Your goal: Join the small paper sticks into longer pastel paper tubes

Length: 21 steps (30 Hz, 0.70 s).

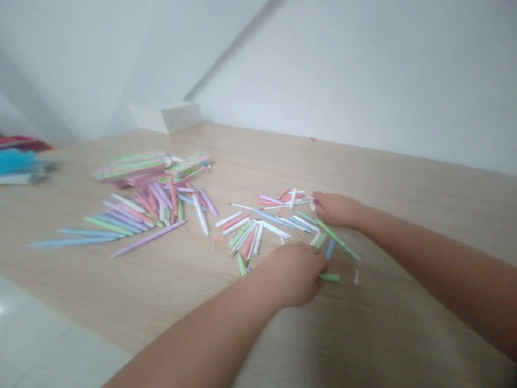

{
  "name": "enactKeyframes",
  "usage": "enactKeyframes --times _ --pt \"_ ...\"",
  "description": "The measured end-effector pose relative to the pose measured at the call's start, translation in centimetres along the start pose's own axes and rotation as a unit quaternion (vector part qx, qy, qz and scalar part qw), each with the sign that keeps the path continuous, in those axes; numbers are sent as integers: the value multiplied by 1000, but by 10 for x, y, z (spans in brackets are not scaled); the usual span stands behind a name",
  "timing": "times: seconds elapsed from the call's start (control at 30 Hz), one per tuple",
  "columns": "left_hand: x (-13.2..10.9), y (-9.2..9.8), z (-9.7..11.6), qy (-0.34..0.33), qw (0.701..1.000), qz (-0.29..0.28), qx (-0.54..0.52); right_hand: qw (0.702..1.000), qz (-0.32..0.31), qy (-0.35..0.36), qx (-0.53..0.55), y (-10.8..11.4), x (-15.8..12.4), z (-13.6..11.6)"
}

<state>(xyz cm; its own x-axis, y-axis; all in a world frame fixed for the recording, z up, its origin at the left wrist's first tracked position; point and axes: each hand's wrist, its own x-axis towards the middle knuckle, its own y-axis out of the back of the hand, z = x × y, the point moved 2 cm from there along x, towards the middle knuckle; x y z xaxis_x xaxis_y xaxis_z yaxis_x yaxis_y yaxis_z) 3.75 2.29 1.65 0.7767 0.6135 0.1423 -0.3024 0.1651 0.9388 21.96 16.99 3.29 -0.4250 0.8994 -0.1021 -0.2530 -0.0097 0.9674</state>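
My left hand (299, 274) rests low over the near side of a spread of pen parts, its fingers curled down. A green pen part (331, 278) juts out beyond those fingers; whether they grip it is hidden. On the far right of the spread, my right hand (334, 209) is closed, with a thin white pen refill (286, 205) reaching to its fingertips. Between the hands lie more white refills (272, 228), short coloured barrels (241, 234) and a long green pen (339, 240). Blur softens the small pieces.
To the left lies a heap of pastel pens (149, 207), with several printed slim boxes (133, 168) behind it. A white box (165, 117) stands at the wall. Blue and red items (18, 160) sit at the far left. A small white piece (356, 277) lies right of my left hand.
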Motion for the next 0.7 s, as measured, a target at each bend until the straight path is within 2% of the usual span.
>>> enactKeyframes --times 0.1,0.2,0.4,0.57,0.7 --pt "0 0 0 1 1000 -3 4 999 42 -6 31 2 5 -6" --pt "0 1 1 8 1000 -5 8 996 55 21 64 4 12 -14" --pt "0 -1 1 2 1000 -2 14 990 54 91 95 7 24 -23" --pt "0 -1 1 -1 1000 0 15 987 65 128 68 10 27 -28" --pt "-1 1 1 -2 1000 -5 8 988 34 143 35 17 25 -34"
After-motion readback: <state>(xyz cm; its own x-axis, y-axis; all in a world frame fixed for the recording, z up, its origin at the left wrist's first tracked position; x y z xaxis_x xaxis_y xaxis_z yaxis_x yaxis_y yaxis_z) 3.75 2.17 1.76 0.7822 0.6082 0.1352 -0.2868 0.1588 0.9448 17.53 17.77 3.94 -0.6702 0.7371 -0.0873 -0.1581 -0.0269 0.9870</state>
